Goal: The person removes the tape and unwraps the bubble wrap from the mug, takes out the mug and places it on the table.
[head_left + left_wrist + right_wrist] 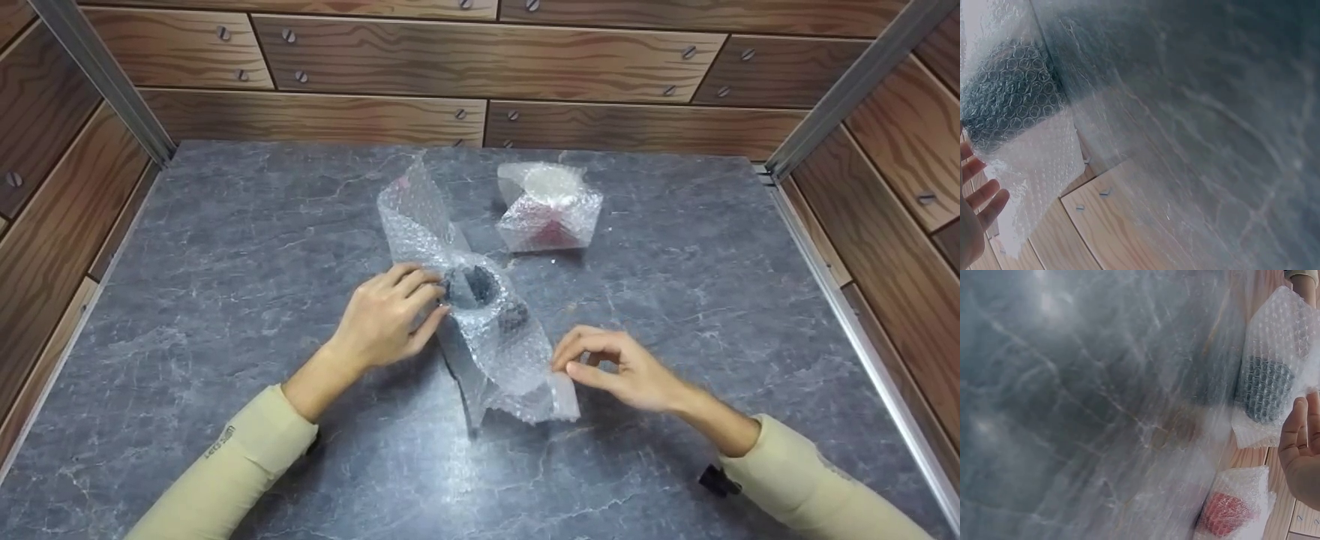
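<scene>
A sheet of clear bubble wrap [517, 352] lies loosely around a dark, round, hollow item [480, 285] that looks like a cup. Its dark body shows through the bubbles in both wrist views. My left hand [390, 311] touches the wrap's left side, its fingers spread and slightly bent beside the dark opening. With thumb and fingertips, my right hand [619, 367] pinches the right edge of the wrap near its front end. The wrap's far end stands up, and part of the dark item is hidden beneath the layers.
Behind and to the right stands a second bubble-wrapped bundle [551, 214], with something red inside and a pale round top. The grey marbled table [712, 262] is bounded by wood-patterned walls [487, 60] and metal rails [862, 360].
</scene>
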The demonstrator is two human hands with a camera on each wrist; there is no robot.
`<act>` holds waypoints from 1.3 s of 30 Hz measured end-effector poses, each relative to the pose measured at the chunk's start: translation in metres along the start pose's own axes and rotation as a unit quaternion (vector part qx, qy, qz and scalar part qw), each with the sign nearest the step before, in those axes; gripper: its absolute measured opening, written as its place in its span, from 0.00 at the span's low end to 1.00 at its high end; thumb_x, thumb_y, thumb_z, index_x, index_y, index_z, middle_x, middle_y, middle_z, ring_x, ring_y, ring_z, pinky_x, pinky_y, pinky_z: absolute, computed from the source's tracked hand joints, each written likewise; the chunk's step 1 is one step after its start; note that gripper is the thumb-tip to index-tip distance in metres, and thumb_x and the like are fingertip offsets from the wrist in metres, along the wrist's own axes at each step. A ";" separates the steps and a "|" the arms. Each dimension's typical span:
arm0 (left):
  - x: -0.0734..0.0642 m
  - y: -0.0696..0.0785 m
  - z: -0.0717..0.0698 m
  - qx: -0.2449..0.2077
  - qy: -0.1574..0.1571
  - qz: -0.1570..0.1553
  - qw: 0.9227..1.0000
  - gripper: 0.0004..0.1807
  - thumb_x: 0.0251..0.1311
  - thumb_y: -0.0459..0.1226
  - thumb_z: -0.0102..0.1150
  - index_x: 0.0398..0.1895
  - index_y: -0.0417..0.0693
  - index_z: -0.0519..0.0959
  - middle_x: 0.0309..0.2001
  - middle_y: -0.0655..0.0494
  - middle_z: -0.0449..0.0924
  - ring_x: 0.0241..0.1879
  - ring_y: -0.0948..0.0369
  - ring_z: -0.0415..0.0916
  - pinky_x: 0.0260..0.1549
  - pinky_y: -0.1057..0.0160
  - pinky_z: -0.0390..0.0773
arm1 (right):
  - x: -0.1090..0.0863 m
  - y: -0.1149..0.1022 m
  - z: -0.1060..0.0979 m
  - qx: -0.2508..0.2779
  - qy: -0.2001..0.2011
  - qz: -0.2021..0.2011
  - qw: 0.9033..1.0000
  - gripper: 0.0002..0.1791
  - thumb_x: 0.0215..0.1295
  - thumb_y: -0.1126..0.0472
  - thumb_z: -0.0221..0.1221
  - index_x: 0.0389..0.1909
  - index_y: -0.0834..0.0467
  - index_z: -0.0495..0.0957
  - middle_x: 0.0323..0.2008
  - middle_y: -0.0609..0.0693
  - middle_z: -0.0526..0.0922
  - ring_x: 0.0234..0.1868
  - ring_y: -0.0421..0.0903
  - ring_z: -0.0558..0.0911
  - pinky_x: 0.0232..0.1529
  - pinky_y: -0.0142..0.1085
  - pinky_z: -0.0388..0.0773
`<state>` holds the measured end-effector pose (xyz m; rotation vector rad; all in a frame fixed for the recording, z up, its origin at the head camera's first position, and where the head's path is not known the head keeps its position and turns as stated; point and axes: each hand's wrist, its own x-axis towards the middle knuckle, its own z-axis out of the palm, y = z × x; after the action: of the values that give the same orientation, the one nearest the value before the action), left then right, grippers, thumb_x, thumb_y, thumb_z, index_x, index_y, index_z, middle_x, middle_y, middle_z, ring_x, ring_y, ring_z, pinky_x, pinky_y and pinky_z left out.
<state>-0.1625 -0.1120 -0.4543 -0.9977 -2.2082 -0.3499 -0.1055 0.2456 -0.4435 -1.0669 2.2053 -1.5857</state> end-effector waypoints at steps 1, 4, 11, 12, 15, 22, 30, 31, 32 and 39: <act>0.000 0.000 0.000 0.000 0.000 0.000 1.000 0.10 0.66 0.45 0.66 0.42 0.50 0.86 0.49 0.55 0.90 0.51 0.53 0.86 0.48 0.58 0.90 | -0.001 0.000 0.000 -0.004 -0.001 -0.004 1.000 0.12 0.71 0.75 0.56 0.45 0.62 0.86 0.45 0.56 0.86 0.44 0.37 0.82 0.40 0.28 0.80; 0.000 0.000 0.000 -0.001 0.000 0.000 1.000 0.10 0.66 0.44 0.66 0.42 0.50 0.86 0.49 0.55 0.90 0.50 0.53 0.86 0.48 0.58 0.90 | -0.003 0.001 0.002 -0.013 -0.004 -0.018 1.000 0.12 0.69 0.75 0.58 0.46 0.62 0.86 0.46 0.58 0.86 0.45 0.39 0.83 0.44 0.30 0.81; 0.000 0.001 0.000 0.002 -0.003 -0.001 1.000 0.10 0.68 0.45 0.66 0.43 0.50 0.87 0.48 0.55 0.90 0.50 0.54 0.86 0.46 0.58 0.90 | -0.007 0.001 0.006 -0.068 -0.014 -0.025 0.997 0.13 0.64 0.71 0.64 0.47 0.56 0.87 0.48 0.57 0.86 0.44 0.43 0.82 0.40 0.34 0.80; 0.000 0.001 0.000 0.001 -0.003 -0.001 1.000 0.10 0.67 0.45 0.66 0.43 0.50 0.87 0.48 0.55 0.90 0.50 0.53 0.86 0.46 0.58 0.90 | -0.007 0.001 0.007 -0.081 -0.015 -0.026 0.996 0.13 0.64 0.69 0.65 0.48 0.54 0.87 0.49 0.56 0.86 0.44 0.43 0.82 0.41 0.35 0.81; 0.000 0.001 0.000 0.002 -0.003 -0.001 1.000 0.10 0.67 0.45 0.66 0.43 0.50 0.87 0.48 0.55 0.90 0.50 0.53 0.86 0.47 0.58 0.90 | -0.009 -0.001 0.009 -0.128 -0.015 -0.029 0.991 0.15 0.63 0.65 0.67 0.50 0.50 0.88 0.51 0.53 0.85 0.49 0.43 0.81 0.45 0.39 0.82; 0.000 0.001 0.000 0.000 -0.001 0.001 1.000 0.10 0.67 0.44 0.66 0.43 0.50 0.87 0.48 0.54 0.90 0.50 0.54 0.86 0.48 0.58 0.90 | -0.010 -0.005 0.015 -0.245 -0.011 -0.040 0.969 0.22 0.62 0.53 0.71 0.58 0.44 0.85 0.60 0.49 0.82 0.61 0.46 0.80 0.58 0.48 0.84; 0.000 0.001 0.000 -0.001 0.006 0.003 1.000 0.10 0.66 0.44 0.67 0.43 0.50 0.87 0.48 0.54 0.90 0.50 0.53 0.86 0.48 0.57 0.90 | -0.004 -0.004 0.018 -0.298 -0.031 -0.055 0.953 0.34 0.60 0.46 0.70 0.69 0.46 0.78 0.68 0.52 0.77 0.65 0.53 0.78 0.57 0.60 0.83; 0.000 0.001 0.000 0.001 0.005 0.002 1.000 0.10 0.66 0.44 0.67 0.43 0.50 0.87 0.48 0.54 0.90 0.50 0.53 0.86 0.48 0.57 0.90 | -0.003 -0.004 0.018 -0.301 -0.034 -0.054 0.951 0.35 0.61 0.45 0.70 0.70 0.45 0.77 0.68 0.52 0.77 0.66 0.53 0.78 0.58 0.61 0.83; 0.000 0.001 0.000 0.001 0.004 0.001 1.000 0.09 0.66 0.44 0.67 0.43 0.50 0.87 0.48 0.54 0.90 0.50 0.53 0.86 0.48 0.57 0.90 | -0.003 -0.003 0.019 -0.308 -0.037 -0.056 0.949 0.36 0.61 0.44 0.69 0.71 0.45 0.76 0.69 0.52 0.77 0.66 0.53 0.78 0.58 0.61 0.82; 0.000 0.001 -0.001 0.001 -0.008 -0.003 1.000 0.09 0.67 0.44 0.67 0.43 0.50 0.86 0.48 0.55 0.90 0.50 0.53 0.86 0.46 0.57 0.90 | 0.000 0.000 0.021 -0.344 -0.051 -0.050 0.936 0.39 0.65 0.35 0.66 0.75 0.39 0.71 0.71 0.50 0.75 0.68 0.51 0.76 0.61 0.59 0.82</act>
<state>-0.1611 -0.1114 -0.4535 -0.9950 -2.2264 -0.3431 -0.0930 0.2302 -0.4517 -1.4007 2.7344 -0.7391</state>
